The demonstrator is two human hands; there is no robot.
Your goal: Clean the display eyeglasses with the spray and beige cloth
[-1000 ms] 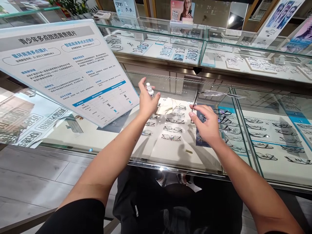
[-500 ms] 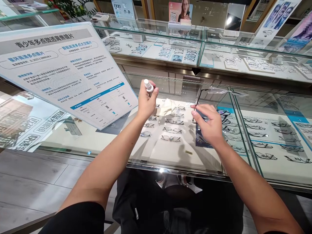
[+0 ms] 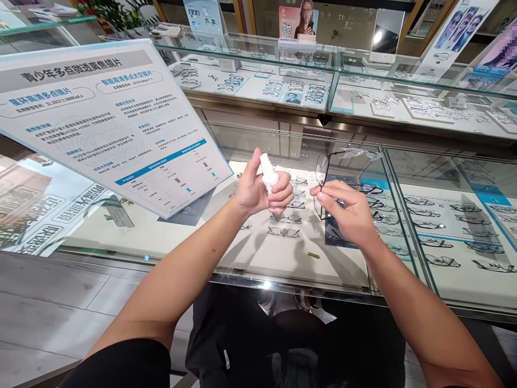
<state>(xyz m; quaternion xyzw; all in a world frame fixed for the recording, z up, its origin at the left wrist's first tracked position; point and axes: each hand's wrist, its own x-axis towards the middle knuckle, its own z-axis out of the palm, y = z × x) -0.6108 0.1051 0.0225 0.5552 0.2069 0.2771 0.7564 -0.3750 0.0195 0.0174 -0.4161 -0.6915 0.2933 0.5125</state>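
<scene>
My left hand (image 3: 262,188) is wrapped round a small white spray bottle (image 3: 269,170), its thumb raised beside the nozzle. The bottle tilts, its top towards the upper left. My right hand (image 3: 346,207) pinches a pair of dark-framed eyeglasses (image 3: 322,171) at the front, between thumb and fingers. The lenses face the bottle, a short gap apart from it. One temple of the glasses stretches right, with a clear plastic wrap (image 3: 359,153) on it. Both hands are above the glass counter (image 3: 258,269), where rows of eyeglasses (image 3: 284,232) lie under the glass.
A large printed board (image 3: 105,126) leans over the counter on the left. A small brass-coloured piece (image 3: 313,255) lies near the front edge. Another glass display case (image 3: 258,91) with more frames stands behind. A blue bit (image 3: 147,257) is at the left front.
My left hand has moved right and down, turning the spray bottle towards the glasses. In my right hand, the glasses have turned so that the lenses show more. The pale cloth is now hidden.
</scene>
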